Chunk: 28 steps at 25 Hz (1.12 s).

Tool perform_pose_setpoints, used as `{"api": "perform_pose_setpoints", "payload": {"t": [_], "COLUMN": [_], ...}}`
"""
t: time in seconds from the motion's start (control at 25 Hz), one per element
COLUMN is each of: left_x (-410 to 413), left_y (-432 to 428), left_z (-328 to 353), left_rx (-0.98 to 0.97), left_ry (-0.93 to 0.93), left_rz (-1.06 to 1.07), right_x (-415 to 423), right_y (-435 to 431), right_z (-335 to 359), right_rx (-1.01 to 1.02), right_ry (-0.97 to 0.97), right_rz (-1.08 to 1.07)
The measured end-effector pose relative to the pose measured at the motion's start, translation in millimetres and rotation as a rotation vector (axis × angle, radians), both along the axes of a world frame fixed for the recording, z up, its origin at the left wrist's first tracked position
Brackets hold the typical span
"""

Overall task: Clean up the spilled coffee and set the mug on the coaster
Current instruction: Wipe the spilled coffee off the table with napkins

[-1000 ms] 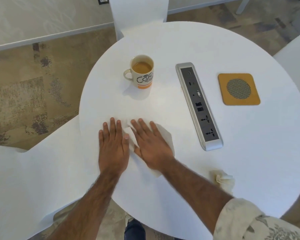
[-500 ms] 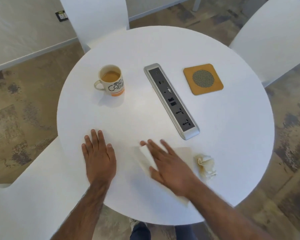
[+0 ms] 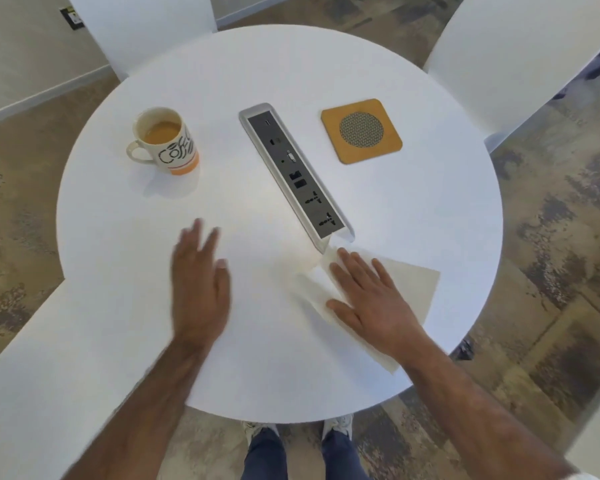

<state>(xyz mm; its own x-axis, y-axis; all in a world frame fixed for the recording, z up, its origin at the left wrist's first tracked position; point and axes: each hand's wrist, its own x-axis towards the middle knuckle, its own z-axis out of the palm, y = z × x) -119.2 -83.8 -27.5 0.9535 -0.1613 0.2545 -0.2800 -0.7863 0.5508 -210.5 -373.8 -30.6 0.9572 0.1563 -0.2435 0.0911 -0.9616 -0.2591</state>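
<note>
White table point(image 3: 413, 209): right hand point(image 3: 371, 299) flat, slid napkin point(image 3: 416, 289) rightward; left hand point(image 3: 198, 289) open, blurred.

On the tabletop point(image 3: 413, 209): one mug point(image 3: 165, 142), one coaster point(image 3: 361, 130), one socket strip point(image 3: 295, 174), one paper napkin point(image 3: 409, 289). Two hands, left point(image 3: 200, 292) and right point(image 3: 369, 299). Three white chairs stand around.

A silver power-socket strip point(image 3: 293, 176) lies diagonally at the centre of the round white table point(image 3: 413, 220), white chairs point(image 3: 506, 53) around it.
</note>
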Motion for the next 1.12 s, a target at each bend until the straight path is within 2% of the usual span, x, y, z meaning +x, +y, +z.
{"api": "perform_pose_setpoints", "payload": {"t": [0.12,0.2,0.28,0.44,0.52,0.64,0.76,0.92,1.0,1.12], "left_x": [-14.6,-27.8,-35.3,-43.1,-48.8,-54.0,-53.1,-48.9,-47.6,-51.6], "left_y": [-91.7,-136.0,-151.8,-143.7,-141.8,-147.5,-156.5,-171.4,-175.4,-179.7], "left_z": [32.5,30.5,9.4,-28.7,-34.8,-31.9,-25.7,0.3,9.0,12.9], "left_rx": [-0.03,0.017,0.136,0.405,0.432,0.369,0.152,-0.385,-0.474,-0.518], "left_ry": [-0.063,-0.003,0.007,-0.005,-0.022,0.006,0.179,0.605,0.663,0.624], "left_rz": [-0.487,-0.651,-0.671,-0.664,-0.666,-0.647,-0.591,-0.34,-0.261,-0.103], "right_x": [-5.4,-14.3,-25.9,-42.2,-44.6,-42.7,-29.2,-9.4,-9.2,-15.2], "right_y": [-8.8,-20.3,-31.4,-35.9,-30.8,-18.0,-12.3,-11.4,-8.9,1.5], "right_z": [0.2,13.5,24.0,17.4,11.8,5.7,12.5,33.7,42.3,54.4], "right_rx": [0.151,0.159,0.058,-0.106,-0.131,-0.057,0.254,0.902,1.07,1.498], "right_ry": [-0.031,-0.153,-0.184,0.127,0.107,-0.007,0.012,0.059,0.06,0.151], "right_rz": [-0.049,-0.104,-0.175,-0.278,-0.296,-0.347,-0.508,-1.04,-1.204,-1.174]}}
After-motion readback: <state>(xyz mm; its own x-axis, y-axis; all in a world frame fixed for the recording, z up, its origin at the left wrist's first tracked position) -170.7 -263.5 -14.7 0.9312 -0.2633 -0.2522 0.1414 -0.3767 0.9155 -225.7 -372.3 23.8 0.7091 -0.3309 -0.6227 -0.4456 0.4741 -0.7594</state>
